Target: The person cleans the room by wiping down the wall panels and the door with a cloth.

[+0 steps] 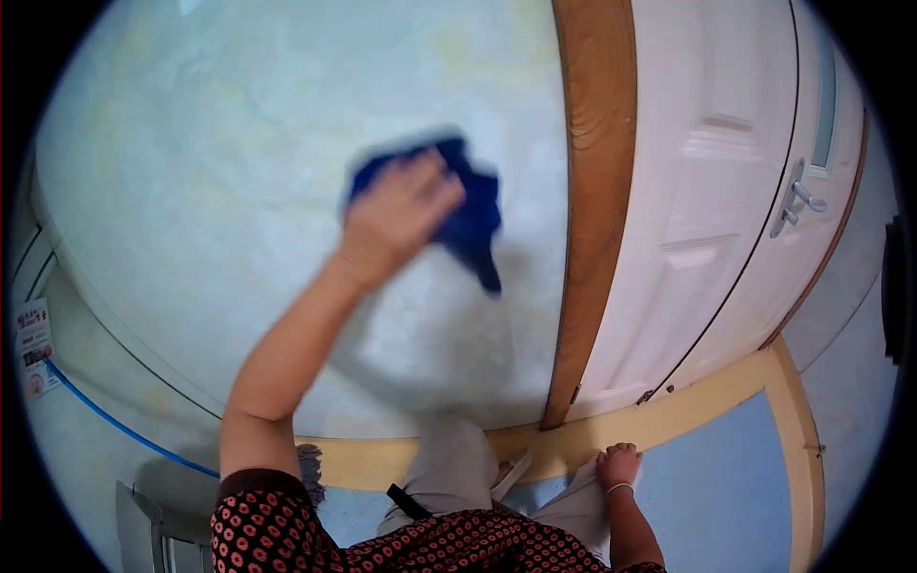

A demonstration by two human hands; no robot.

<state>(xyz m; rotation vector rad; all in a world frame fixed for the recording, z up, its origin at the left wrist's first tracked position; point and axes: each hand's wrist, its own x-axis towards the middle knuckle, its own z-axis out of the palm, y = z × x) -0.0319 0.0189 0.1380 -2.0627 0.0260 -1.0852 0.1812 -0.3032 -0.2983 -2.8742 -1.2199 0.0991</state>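
Note:
A dark blue cloth (473, 224) is spread beneath my left hand (396, 210), pressed against the pale mottled wall (239, 191). The fingers are closed over the cloth and slightly blurred. One corner of it hangs down to the right. My right hand (619, 466) rests low on my bent knee in light trousers (454, 468), with a thin band at the wrist. Its fingers lie over the knee, slightly apart at the tips, and nothing shows in them.
Right of the wall stand a brown wooden post (600, 191) and a white panelled door (712, 181) with a metal handle (798, 198). A yellow border (373, 458) edges the blue floor (716, 497). A blue hose (119, 425) and printed paper (35, 349) are at left.

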